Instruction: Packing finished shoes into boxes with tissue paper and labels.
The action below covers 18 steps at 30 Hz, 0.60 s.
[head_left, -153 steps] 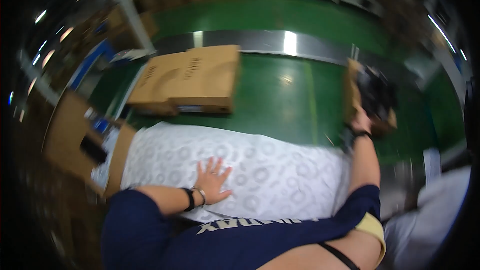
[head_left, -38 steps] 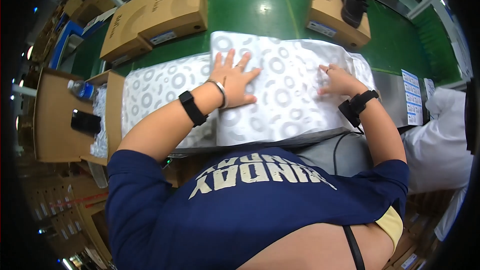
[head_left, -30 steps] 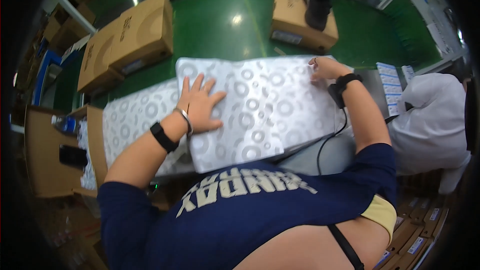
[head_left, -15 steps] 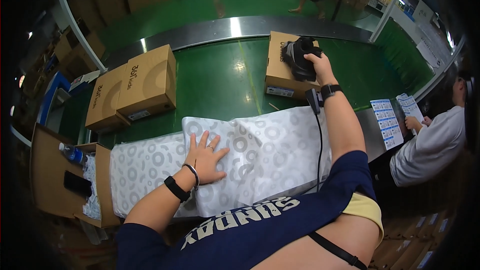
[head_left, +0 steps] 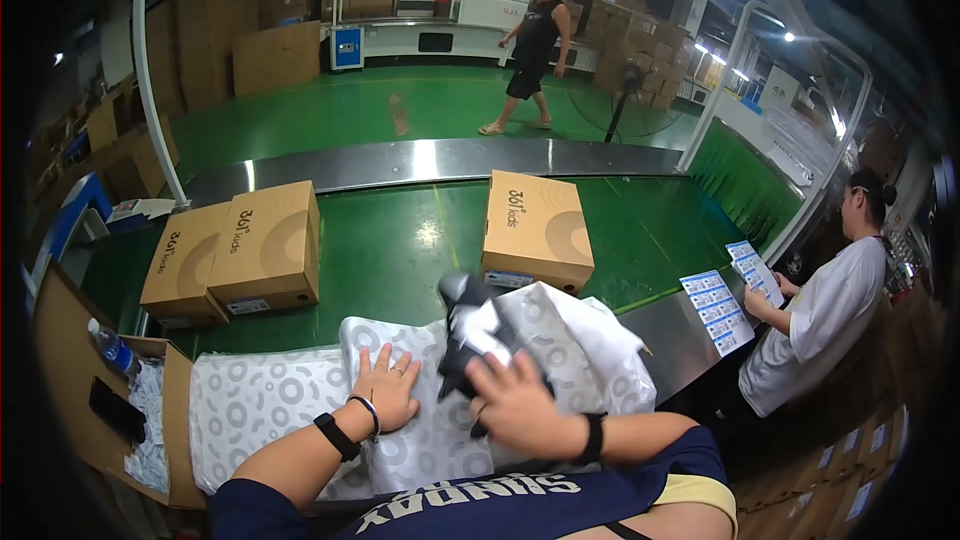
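My left hand [head_left: 388, 388] lies flat with its fingers spread on white tissue paper [head_left: 270, 400] printed with grey rings. My right hand [head_left: 515, 405] is over the right part of the paper, its fingers on black-and-white shoes [head_left: 468, 315]. Motion blurs the shoes, and I cannot tell their exact style or whether there are one or two. Beyond the paper, a closed tan shoebox [head_left: 537, 225] sits on the green belt. Right of my right hand, the loose paper sheet [head_left: 600, 340] is raised and crumpled.
Two more shoeboxes [head_left: 262, 245] sit at the left of the green belt [head_left: 395, 260]. An open carton [head_left: 180, 420] at the left holds paper scraps, a bottle [head_left: 112, 348] and a phone [head_left: 117, 408]. At right, a co-worker [head_left: 815, 310] handles label sheets [head_left: 718, 310]. Another person [head_left: 537, 50] walks beyond.
My right hand has brought the shoes from over the middle shoebox back onto the paper. The right side of the paper is now lifted. My left hand stays on it; the view has tilted up.
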Motion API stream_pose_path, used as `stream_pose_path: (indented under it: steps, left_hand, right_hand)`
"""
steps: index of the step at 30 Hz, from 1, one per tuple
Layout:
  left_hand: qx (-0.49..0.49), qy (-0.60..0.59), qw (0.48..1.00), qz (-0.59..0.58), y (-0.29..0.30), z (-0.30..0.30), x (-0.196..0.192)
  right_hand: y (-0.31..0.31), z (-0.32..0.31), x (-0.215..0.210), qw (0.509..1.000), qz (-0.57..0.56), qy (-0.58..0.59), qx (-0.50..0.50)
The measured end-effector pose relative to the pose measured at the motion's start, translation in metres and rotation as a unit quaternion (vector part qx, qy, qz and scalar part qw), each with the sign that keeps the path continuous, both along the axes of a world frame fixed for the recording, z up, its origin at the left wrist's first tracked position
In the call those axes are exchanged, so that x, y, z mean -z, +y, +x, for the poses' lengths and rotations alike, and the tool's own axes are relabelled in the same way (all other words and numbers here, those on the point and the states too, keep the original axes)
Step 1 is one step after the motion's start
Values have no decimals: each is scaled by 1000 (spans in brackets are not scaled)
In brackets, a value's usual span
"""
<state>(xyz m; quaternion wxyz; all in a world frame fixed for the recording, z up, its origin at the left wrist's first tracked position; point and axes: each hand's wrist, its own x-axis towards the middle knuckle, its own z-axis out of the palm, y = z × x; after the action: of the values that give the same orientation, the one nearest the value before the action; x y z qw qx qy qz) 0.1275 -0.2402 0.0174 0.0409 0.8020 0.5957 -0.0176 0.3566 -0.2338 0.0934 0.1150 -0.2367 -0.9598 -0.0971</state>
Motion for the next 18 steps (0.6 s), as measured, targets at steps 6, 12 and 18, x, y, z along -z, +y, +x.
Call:
stream_pose_path:
  steps: [6, 12, 18]
  left_hand:
    - [10, -17, 1000, -12, -3, 4, -10]
    - [-3, -16, 1000, -9, 4, 7, -6]
    - [22, -183, 979, 90, -8, 9, -37]
  right_hand:
    - [-7, 3, 32, 959, -250, 92, -97]
    - [49, 69, -26, 937, 222, 72, 259]
    - [36, 99, -82, 877, -35, 332, 346]
